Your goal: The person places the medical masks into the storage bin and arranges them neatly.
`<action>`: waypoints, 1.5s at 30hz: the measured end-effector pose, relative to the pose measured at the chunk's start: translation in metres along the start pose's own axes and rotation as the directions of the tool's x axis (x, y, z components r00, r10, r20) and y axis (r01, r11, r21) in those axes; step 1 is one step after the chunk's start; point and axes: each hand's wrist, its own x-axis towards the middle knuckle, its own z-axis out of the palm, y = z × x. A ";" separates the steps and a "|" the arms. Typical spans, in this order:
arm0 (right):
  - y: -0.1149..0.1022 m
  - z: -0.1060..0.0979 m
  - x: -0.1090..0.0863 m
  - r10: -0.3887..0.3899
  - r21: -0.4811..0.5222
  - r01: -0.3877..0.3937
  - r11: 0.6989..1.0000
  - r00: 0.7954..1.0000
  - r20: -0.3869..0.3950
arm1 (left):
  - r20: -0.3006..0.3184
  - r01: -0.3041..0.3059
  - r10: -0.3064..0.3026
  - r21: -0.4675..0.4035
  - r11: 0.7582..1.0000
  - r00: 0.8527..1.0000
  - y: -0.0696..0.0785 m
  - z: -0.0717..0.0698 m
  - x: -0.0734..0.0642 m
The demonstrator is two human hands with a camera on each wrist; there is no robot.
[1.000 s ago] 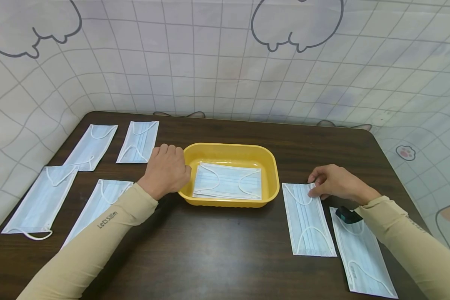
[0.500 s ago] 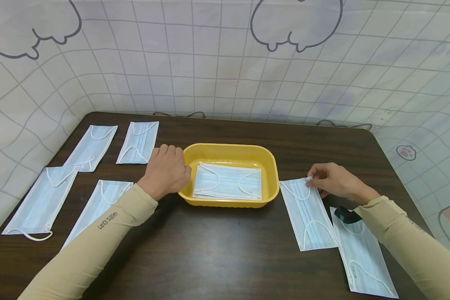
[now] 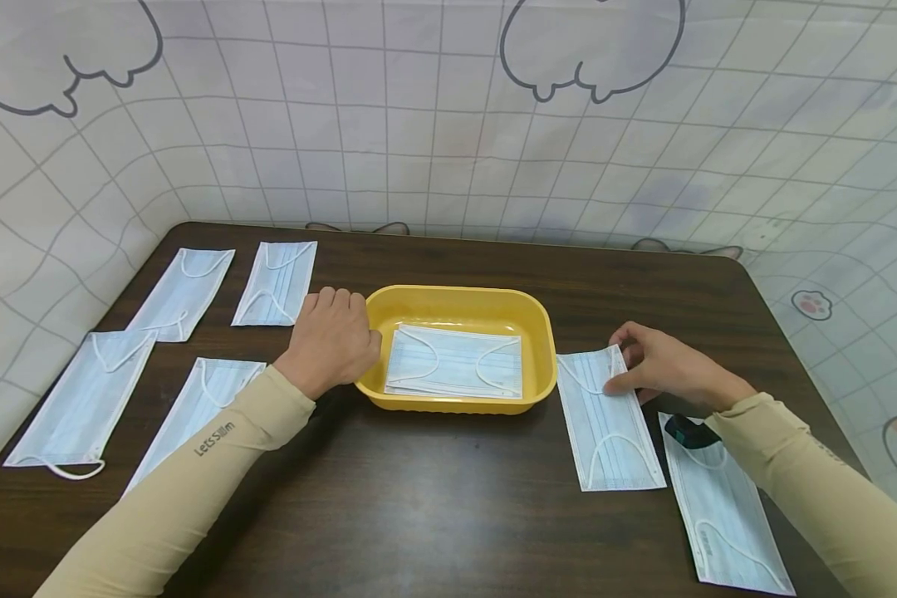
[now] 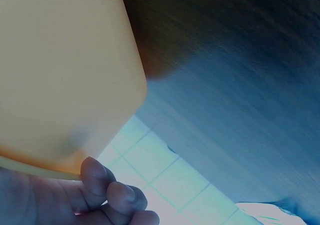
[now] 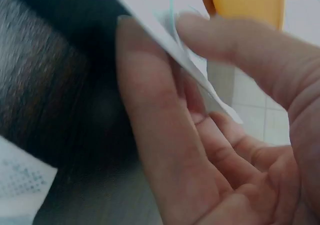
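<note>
My left hand [image 3: 336, 342] grips the left rim of a yellow plastic tray [image 3: 459, 306]; in the left wrist view its fingertips [image 4: 122, 195] curl at the tray's edge. Inside the tray lies a stack of light blue face masks [image 3: 456, 365], ear loops on top. Right of the tray, my right hand [image 3: 669, 365] pinches the far end of another face mask [image 3: 609, 440], thumb on top and fingers beneath. The right wrist view shows this mask's white edge [image 5: 195, 77] between thumb and fingers. Its upper left corner is right at the tray's side.
Another face mask [image 3: 725, 515] lies under the right forearm, near the front right. Several more masks lie at the left, including one [image 3: 276, 282] behind the left hand and one [image 3: 187, 415] partly covered by the left sleeve. A patterned cloth [image 3: 448, 124] hangs behind the table.
The right hand has brought its mask slightly left and away from the body, up to the tray's side. Its thumb now lies further down the mask. The left hand stays on the tray.
</note>
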 end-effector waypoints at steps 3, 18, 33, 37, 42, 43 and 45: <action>-0.001 -0.001 -0.001 0.002 -0.011 -0.002 1.000 1.000 0.026 | 0.003 0.001 -0.001 -0.007 1.000 1.000 0.000 0.000 0.000; 0.003 -0.004 -0.006 -0.018 0.000 0.018 1.000 1.000 0.012 | 0.019 0.002 -0.002 0.001 1.000 1.000 0.000 0.000 0.001; 0.002 -0.005 -0.007 -0.003 0.033 0.002 0.999 0.998 0.057 | 0.021 0.004 -0.004 -0.005 1.000 1.000 0.001 -0.001 0.001; 0.002 -0.006 -0.008 -0.016 0.015 0.015 1.000 0.998 0.066 | 0.026 0.005 -0.005 -0.002 1.000 1.000 0.001 -0.001 0.001; 0.003 -0.008 -0.009 -0.036 -0.003 0.036 0.999 0.997 0.068 | 0.027 0.005 -0.005 -0.003 1.000 1.000 0.000 0.000 0.001; 0.003 -0.008 -0.009 -0.038 -0.007 0.038 0.999 0.997 0.069 | 0.027 0.006 -0.005 -0.004 1.000 1.000 0.000 0.000 0.002; 0.003 -0.009 -0.009 -0.040 -0.009 0.041 0.999 0.997 0.072 | 0.030 0.007 -0.007 -0.001 1.000 1.000 0.000 0.000 0.002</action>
